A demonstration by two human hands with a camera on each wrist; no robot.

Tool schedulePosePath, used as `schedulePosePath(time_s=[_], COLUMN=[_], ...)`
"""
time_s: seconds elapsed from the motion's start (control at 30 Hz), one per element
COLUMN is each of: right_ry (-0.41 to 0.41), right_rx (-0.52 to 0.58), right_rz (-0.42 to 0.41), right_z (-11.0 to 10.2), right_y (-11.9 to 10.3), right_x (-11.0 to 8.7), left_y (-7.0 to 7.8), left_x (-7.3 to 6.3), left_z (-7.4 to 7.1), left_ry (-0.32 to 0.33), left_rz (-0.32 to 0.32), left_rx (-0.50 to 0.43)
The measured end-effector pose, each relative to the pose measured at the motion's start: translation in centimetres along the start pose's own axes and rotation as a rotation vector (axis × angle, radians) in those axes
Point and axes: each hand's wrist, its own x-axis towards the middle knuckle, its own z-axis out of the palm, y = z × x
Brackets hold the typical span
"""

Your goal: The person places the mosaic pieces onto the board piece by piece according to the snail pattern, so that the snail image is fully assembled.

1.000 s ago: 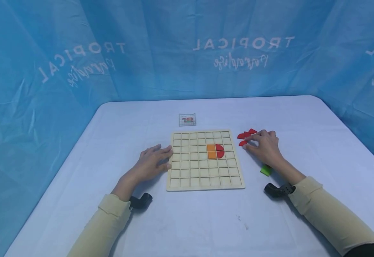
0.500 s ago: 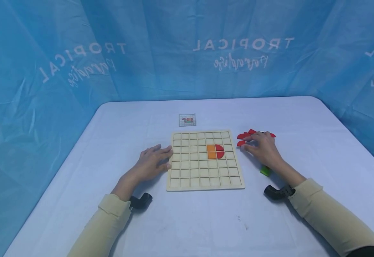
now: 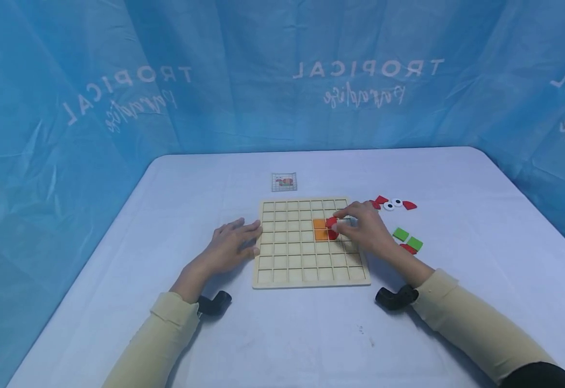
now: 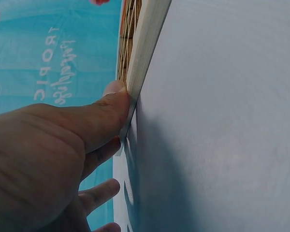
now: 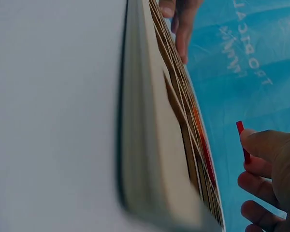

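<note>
A pale wooden grid board (image 3: 292, 264) lies on the table, two orange square tiles (image 3: 319, 229) side by side in its cells. My left hand (image 3: 229, 248) rests at the board's left edge, thumb (image 4: 113, 94) against the rim and fingers spread. Over the board, my right hand (image 3: 364, 229) pinches a thin red tile (image 5: 243, 142) between thumb and fingers. The right wrist view shows this tile lifted above the grid. Red pieces set beside the orange squares are partly hidden by the held tile and fingers.
Right of the board lie two round eye tiles (image 3: 392, 204), a red piece (image 3: 410, 205) and others, partly behind the hand. Two green squares (image 3: 408, 239) and a red piece (image 3: 409, 248) lie nearer. A small picture card (image 3: 284, 182) sits behind the board.
My right hand has moved left from the red pieces to above the board, carrying a red tile. The eye tiles and green squares are now uncovered. My left hand has stayed put.
</note>
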Motion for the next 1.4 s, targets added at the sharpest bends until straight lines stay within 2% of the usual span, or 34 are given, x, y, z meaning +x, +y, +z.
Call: schedulePosePath(time_s=[0.23, 0.47, 0.6, 0.93, 1.4], right_ry=[0.002, -0.004, -0.013, -0.03, -0.023], right_rx=[-0.023, -0.088, -0.115, -0.189, -0.195], right_rz=[-0.056, -0.021, 0.002, -0.01, -0.014], right_z=[2.2, 3.7, 4.1, 4.5, 4.6], right_y=[-1.9, -2.9, -3.0, -2.8, -2.7], right_x=[1.3, 2.5, 2.9, 3.1, 2.8], left_y=[-0.2, -0.4, -0.4, -0.1, 0.1], left_x=[0.2, 0.2, 0.2, -0.1, -0.1], left_z=[0.1, 0.1, 0.0, -0.3, -0.2], left_ry=[-0.006, -0.006, -0.012, -0.009, -0.002], left_rz=[0.003, 0.005, -0.002, 0.012, -0.003], left_rx=[0.019, 0.026, 0.012, 0.013, 0.029])
